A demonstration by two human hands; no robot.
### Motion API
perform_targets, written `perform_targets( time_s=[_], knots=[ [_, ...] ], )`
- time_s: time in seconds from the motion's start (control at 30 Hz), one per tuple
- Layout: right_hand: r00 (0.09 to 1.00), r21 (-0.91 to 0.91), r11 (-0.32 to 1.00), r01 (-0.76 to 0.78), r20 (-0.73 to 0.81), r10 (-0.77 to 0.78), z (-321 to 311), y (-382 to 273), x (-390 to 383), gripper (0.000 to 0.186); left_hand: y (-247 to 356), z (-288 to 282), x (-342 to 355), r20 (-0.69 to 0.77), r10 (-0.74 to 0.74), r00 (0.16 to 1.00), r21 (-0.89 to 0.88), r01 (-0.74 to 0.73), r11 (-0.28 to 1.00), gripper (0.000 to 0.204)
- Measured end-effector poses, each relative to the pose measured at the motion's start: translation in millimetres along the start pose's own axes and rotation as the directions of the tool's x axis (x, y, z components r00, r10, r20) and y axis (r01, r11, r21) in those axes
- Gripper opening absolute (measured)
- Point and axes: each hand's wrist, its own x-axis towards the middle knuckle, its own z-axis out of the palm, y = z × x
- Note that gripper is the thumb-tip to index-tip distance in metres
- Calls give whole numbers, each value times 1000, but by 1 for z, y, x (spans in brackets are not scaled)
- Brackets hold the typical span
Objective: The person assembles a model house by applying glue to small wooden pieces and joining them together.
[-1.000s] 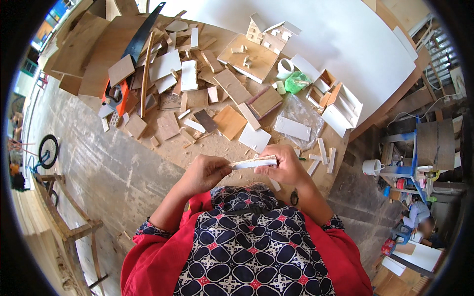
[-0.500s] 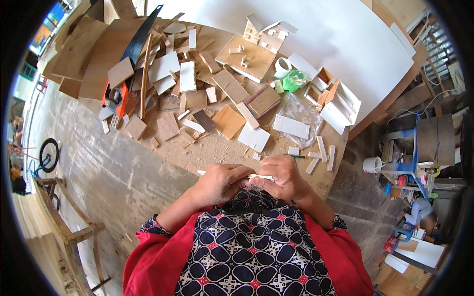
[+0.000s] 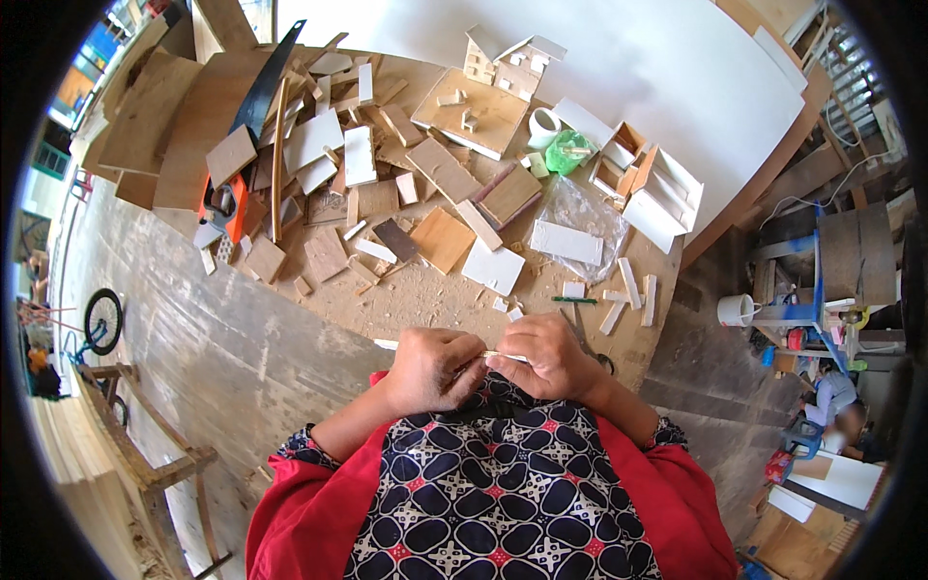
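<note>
Close to my body at the table's near edge, both hands hold a thin white wooden strip (image 3: 512, 357) between them. My left hand (image 3: 433, 369) is closed round it, and a pale end shows past that hand's far side. The thumb and fingers of my right hand (image 3: 544, 358) pinch the other part; most of the strip is hidden by the fingers. Just beyond my right hand lie a short green stick (image 3: 574, 300) and a small white block (image 3: 573, 289). A dark tool with a looped handle (image 3: 606, 363), perhaps scissors, is partly covered by that hand.
Wood offcuts and white boards (image 3: 493, 266) crowd the table. A handsaw with an orange handle (image 3: 224, 210) leans among them at the left. Farther back stand a small model house (image 3: 512, 66), a white cup (image 3: 543, 128), a green bag (image 3: 568, 152) and an open white box (image 3: 664, 198).
Less of the strip shows between my hands, and my fingers have shifted on it. My right hand has moved slightly nearer, uncovering the green stick and part of the dark tool.
</note>
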Motion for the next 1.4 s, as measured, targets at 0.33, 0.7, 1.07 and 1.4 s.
perform_targets(
  time_s=[0.33, 0.7, 1.07, 1.4],
  knots=[
    [997, 83, 995, -61, 46, 57, -6, 7, -9, 11, 5, -2, 1, -41, 82, 996, 150, -75, 986, 11],
    [996, -34, 995, -92, -3, 92, -16, 7, -14, 29, 8, -5, 6, -21, 77, 997, 165, -72, 984, 23],
    [996, -53, 996, -72, -54, 69, -16, 6, -13, 30, 8, -4, 8, -15, -1, 1000, 147, 3, 989, 17],
    [955, 306, 908, -287, 15, 297, -3, 21, -12, 37, -10, -5, 12, 663, -355, 658, -568, 752, 333, 32]
  ],
)
